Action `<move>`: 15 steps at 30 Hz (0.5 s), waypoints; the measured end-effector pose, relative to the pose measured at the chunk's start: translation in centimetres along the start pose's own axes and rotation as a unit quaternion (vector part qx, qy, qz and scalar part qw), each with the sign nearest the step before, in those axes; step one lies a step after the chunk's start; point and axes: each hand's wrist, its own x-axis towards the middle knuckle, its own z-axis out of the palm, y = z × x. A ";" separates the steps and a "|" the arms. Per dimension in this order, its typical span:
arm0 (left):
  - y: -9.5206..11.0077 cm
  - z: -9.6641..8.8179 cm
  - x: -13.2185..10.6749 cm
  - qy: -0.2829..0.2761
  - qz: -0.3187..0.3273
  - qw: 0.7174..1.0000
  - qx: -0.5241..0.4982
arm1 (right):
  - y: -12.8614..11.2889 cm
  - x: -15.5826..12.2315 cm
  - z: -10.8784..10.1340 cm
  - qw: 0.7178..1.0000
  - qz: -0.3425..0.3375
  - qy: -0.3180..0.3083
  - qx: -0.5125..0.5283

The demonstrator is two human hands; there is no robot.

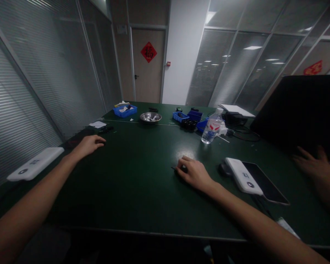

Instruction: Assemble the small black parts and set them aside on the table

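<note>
My left hand (89, 144) rests palm down on the dark green table (132, 183) at the left, its fingers curled over a small dark object I cannot make out, beside a dark flat item (77, 139). My right hand (194, 172) lies near the table's middle, fingers closed around a small dark thin object (178, 169) whose tip sticks out to the left. A white power bank (243, 175) lies just right of my right hand, partly on a dark tablet (265, 182).
Another white power bank (34, 164) sits at the left edge. Farther back stand a water bottle (211, 126), a steel bowl (150, 117), several blue bins (125, 110) and cables. Another person's hand (313, 163) rests at the right beside a black screen (299, 110).
</note>
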 end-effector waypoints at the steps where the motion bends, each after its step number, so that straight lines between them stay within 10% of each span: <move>1: -0.5 -0.2 0.0 -0.012 -0.005 1.000 0.005 | 0.0 0.0 0.0 1.000 0.000 0.000 0.000; 15: -0.7 -0.9 -0.5 0.024 0.004 1.000 0.013 | 0.3 0.1 0.4 1.000 -0.006 0.003 -0.004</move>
